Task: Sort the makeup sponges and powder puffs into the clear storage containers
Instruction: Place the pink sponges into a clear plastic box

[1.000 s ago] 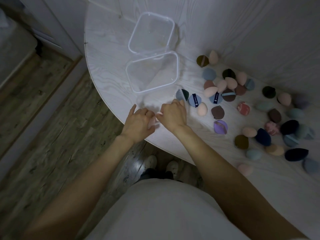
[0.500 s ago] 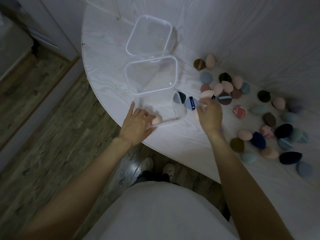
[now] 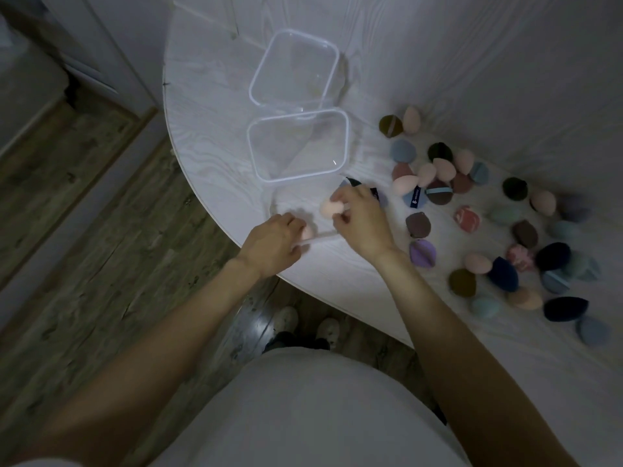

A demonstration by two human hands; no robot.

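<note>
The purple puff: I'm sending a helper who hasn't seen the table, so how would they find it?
On the white table, look beside the right hand's wrist, at the near edge of the scattered pile. The purple puff lies just below a brown puff; nothing else nearby is lilac.

Containers [image 3: 296,144] left on table [image 3: 209,106], sponges [image 3: 472,210] scattered right
</note>
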